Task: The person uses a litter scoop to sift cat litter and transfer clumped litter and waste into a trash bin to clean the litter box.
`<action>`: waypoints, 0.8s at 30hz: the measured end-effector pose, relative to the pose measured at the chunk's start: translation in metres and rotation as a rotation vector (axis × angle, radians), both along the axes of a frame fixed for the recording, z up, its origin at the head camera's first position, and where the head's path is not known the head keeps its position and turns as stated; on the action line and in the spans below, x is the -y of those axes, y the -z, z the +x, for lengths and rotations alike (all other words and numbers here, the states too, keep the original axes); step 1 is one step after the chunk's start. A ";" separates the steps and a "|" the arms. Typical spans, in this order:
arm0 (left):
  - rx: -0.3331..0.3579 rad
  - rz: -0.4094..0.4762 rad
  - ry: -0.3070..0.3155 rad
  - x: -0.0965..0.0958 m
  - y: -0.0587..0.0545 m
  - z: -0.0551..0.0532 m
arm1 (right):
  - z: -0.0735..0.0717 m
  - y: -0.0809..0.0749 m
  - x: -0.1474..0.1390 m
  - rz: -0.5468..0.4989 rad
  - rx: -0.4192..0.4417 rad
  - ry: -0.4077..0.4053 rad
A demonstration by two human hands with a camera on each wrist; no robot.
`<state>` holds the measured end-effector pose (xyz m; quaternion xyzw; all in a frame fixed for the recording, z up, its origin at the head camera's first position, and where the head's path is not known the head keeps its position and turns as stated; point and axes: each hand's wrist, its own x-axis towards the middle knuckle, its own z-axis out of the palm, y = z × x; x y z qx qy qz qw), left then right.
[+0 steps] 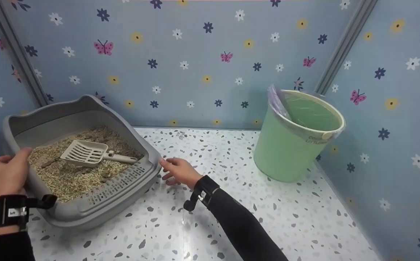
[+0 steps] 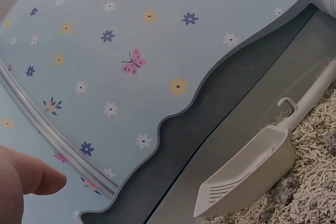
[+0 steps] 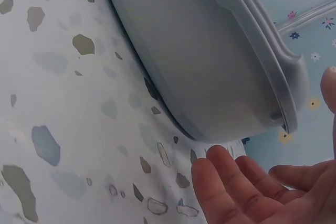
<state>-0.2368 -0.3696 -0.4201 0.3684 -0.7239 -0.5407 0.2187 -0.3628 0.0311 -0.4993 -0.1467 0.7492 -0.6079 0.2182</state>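
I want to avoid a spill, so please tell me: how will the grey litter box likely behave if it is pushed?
The litter box is probably heavy for its size, since much litter lies in it. Its broad, low shape suggests it would slide rather than tip. The scoop rests on the litter, so it may shift.

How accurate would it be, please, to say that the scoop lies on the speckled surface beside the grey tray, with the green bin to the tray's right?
Not quite: the head view shows the scoop lying on the litter inside the grey tray, with the green bin to the tray's right.
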 end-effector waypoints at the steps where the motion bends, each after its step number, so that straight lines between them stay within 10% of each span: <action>1: 0.019 -0.012 0.024 0.001 -0.001 0.002 | 0.001 0.001 0.002 -0.002 0.001 -0.004; 10: 0.139 -0.119 0.190 -0.011 -0.016 0.018 | 0.005 0.006 0.017 -0.022 0.004 -0.013; 24: 0.207 -0.127 0.302 0.003 -0.005 0.016 | 0.004 -0.001 0.028 -0.081 0.030 0.100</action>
